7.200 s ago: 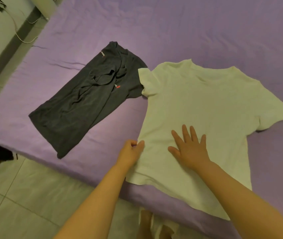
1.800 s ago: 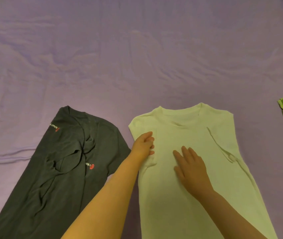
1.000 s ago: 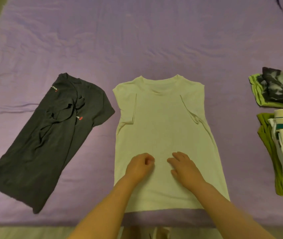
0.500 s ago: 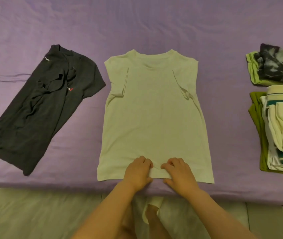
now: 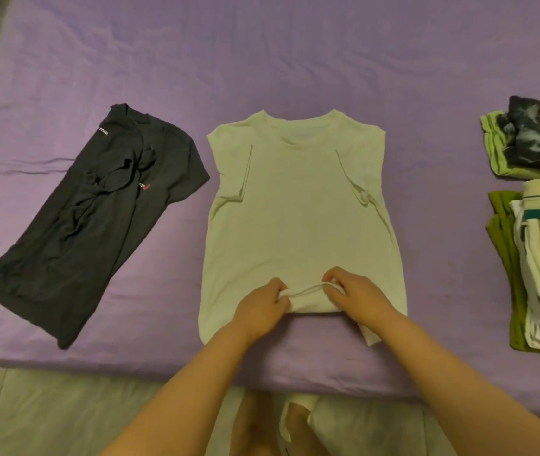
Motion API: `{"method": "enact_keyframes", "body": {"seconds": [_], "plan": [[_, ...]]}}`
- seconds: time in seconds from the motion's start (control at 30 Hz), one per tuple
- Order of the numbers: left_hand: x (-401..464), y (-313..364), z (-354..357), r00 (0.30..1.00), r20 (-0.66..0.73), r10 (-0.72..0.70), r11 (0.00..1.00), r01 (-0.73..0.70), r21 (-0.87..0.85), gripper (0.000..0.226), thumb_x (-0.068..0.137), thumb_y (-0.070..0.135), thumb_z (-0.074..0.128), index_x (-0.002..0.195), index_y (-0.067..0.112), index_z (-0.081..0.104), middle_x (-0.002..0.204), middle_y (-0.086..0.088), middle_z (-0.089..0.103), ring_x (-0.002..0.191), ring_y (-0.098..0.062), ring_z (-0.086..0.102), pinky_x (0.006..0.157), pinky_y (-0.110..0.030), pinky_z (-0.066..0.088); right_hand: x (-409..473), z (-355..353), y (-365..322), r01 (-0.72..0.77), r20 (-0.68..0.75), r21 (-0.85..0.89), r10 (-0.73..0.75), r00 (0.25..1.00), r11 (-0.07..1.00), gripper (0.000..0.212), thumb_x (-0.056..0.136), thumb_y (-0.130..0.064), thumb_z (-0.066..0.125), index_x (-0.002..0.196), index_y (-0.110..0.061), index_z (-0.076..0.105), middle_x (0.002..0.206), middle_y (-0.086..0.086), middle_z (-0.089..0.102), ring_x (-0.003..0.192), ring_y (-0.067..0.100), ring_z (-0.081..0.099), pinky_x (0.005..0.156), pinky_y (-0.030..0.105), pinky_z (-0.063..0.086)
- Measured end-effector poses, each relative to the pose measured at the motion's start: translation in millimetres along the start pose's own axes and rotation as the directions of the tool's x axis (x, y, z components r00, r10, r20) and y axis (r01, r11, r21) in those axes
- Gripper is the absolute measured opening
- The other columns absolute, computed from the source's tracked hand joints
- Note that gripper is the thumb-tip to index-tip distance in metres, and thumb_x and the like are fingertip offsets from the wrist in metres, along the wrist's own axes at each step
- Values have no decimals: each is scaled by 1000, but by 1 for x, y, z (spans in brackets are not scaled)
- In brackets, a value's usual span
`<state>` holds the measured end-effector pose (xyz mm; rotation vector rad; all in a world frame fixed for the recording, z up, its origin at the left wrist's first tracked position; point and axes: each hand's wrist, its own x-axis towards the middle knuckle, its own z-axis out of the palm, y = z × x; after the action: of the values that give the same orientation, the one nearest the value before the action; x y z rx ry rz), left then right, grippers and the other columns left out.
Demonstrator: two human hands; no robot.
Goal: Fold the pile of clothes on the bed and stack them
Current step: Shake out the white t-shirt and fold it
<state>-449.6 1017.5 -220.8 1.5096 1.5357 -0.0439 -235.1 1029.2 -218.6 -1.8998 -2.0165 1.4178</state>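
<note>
Both hands, left hand (image 5: 263,302) & right hand (image 5: 349,292), pinch pale tee (image 5: 298,205) hem, lifting it to fold toward the tee's collar, sleeves tucked in.

Dim, even indoor light, greenish cast; soft shadows, no glare; wide-angle bowing, slight blur at edges.

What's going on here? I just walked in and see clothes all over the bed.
A person is folding laundry. Both hands, left hand and right hand, pinch the bottom hem of a pale T-shirt with its sleeves tucked in. A dark T-shirt lies beside it, and folded stacks sit to the right.
</note>
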Motion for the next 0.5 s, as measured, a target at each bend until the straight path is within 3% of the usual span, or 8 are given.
{"method": "enact_keyframes", "body": {"seconds": [0.13,0.3,0.4,0.5], "plan": [[30,15,-51,998,-51,33,994,-38,-106,28,87,48,60,101,25,52,81,6,54,71,-11,50,63,-26,38,33,-34,-14,-19,-154,58,27,988,998,15,93,-40,54,97,-26,58,79,-10,58,76,11,54,63,26,40],[78,24,-120,991,-95,95,965,-115,-235,19,83,34,71,96,29,58,78,7,55,66,-2,50,56,-8,40,82,-81,-35,-5,-283,195,61,957,981,13,87,-37,64,85,-24,62,77,-15,59,74,0,54,61,12,38],[106,28,-149,984,-152,90,970,-121,-211,12,87,34,66,91,23,63,84,2,62,68,-4,53,61,-15,43,110,-105,-50,2,-325,216,70,943,976,13,85,-37,66,83,-25,63,74,-16,59,72,-2,54,61,5,39],[137,31,-175,981,-188,44,984,-75,-159,23,92,43,56,90,21,62,79,7,59,70,-8,52,68,-26,43,144,-127,-66,14,-323,205,54,945,979,14,83,-39,68,83,-27,62,78,-16,59,75,0,54,60,9,38]]}}
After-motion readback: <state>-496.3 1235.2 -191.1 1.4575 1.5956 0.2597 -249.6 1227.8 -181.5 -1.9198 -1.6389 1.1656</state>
